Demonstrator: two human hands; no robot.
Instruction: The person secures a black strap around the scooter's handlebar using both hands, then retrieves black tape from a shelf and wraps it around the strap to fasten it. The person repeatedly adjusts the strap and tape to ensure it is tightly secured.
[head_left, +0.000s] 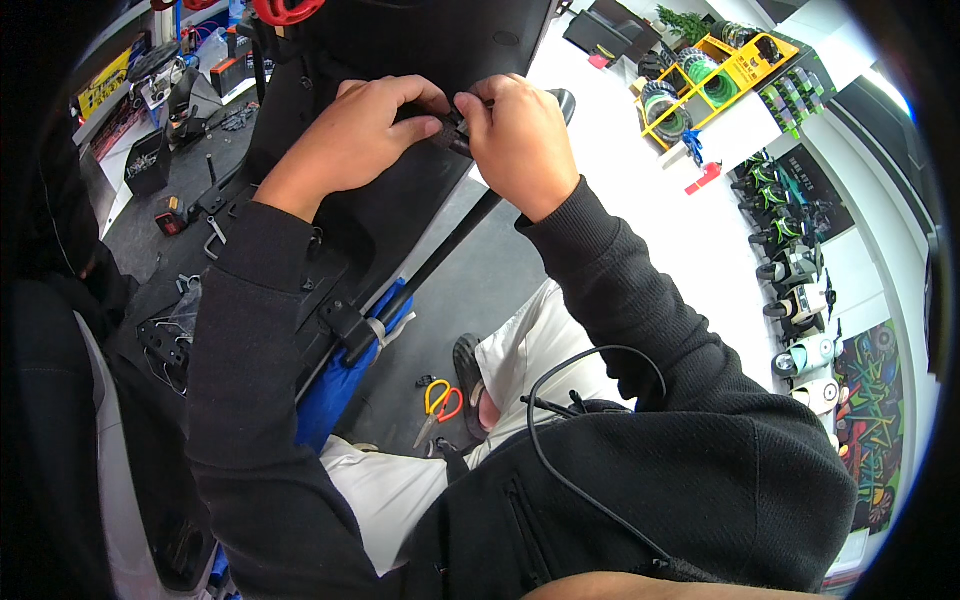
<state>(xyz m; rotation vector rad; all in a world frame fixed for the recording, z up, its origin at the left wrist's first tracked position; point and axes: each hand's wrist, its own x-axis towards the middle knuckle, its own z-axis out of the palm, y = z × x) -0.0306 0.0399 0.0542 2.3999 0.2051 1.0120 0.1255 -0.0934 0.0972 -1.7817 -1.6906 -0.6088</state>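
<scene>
Both hands meet at a small black fitting [455, 142] beside the end of a black tube, next to a large black panel [440, 40]. My left hand [365, 130] reaches in from the left, thumb and fingers curled toward the fitting's left end. My right hand [520, 140] pinches its right end between thumb and fingers. The fingers hide most of the fitting, so its exact kind does not show. Below my hands, a black bar [440, 252] slants down to a black clamp block [348, 320], with blue cloth [335, 395] hanging beside it.
Scissors with yellow and red handles [438, 402] lie on the grey floor by my shoe [467, 365]. A cluttered workbench [235, 150] with tools and boxes stands at the left. A yellow rack with tyres [715, 80] and a row of scooters [800, 300] line the right side.
</scene>
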